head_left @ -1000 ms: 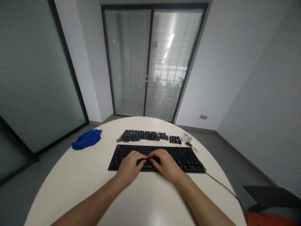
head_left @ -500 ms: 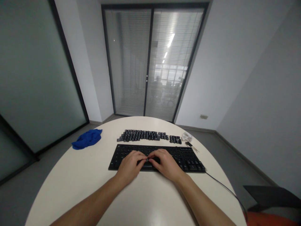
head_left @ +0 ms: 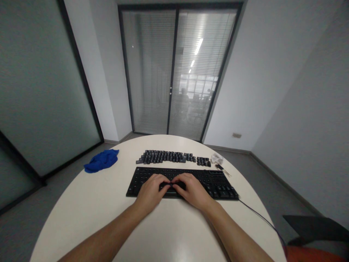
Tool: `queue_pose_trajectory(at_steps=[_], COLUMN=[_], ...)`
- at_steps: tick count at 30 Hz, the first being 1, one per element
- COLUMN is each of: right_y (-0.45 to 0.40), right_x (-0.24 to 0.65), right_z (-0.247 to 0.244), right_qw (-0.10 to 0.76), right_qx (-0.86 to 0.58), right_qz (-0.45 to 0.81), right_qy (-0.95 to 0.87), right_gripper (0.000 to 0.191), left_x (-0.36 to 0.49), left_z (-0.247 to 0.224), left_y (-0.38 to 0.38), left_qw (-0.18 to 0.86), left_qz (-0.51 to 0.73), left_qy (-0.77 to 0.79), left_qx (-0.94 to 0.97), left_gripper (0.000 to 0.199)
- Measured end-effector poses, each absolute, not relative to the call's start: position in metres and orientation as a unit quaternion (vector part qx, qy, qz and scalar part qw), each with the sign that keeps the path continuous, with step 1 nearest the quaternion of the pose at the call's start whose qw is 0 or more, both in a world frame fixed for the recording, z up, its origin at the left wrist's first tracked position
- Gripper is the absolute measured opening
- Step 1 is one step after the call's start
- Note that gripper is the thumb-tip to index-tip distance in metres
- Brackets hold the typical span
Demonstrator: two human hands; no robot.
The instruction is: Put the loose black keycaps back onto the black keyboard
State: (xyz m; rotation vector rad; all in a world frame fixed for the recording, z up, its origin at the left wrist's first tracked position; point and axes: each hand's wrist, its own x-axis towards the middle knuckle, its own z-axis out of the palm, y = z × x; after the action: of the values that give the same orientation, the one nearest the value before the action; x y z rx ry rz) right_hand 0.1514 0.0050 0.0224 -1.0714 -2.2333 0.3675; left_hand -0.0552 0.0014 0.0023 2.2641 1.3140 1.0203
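Note:
A black keyboard lies on the pale round table, many of its key positions without caps and its right-hand block with caps on. My left hand and my right hand rest over its middle, fingertips nearly meeting. Thumb and fingers of each hand are pinched together just above the lower rows; whatever they hold is too small and hidden to make out. Behind the keyboard, loose black keycaps stand in rows, with a smaller group of keycaps to their right.
A blue cloth lies at the table's left edge. Near the right edge are a crumpled clear bag, a small black piece and thin sticks. The keyboard cable runs off to the right, by a dark chair.

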Motion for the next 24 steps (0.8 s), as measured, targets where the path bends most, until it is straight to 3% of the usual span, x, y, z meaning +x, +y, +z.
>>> queue_pose_trajectory(at_steps=[7,24], right_y=[0.0041,0.0065], right_x=[0.1512,0.1518], right_z=[0.0273,0.0217], right_qw=[0.317,0.324], right_qx=[-0.375,-0.400], right_qz=[0.163,0.163], right_qy=[-0.855,-0.842], right_gripper=[0.023,0.018], left_x=[-0.0544,-0.0518], left_z=[0.0042,0.0114], left_y=[0.0014,-0.0042], left_qw=[0.170,0.158], left_qz=[0.352,0.335], left_qy=[0.460,0.496], left_qx=[0.797,0.786], left_gripper=[0.010,0.024])
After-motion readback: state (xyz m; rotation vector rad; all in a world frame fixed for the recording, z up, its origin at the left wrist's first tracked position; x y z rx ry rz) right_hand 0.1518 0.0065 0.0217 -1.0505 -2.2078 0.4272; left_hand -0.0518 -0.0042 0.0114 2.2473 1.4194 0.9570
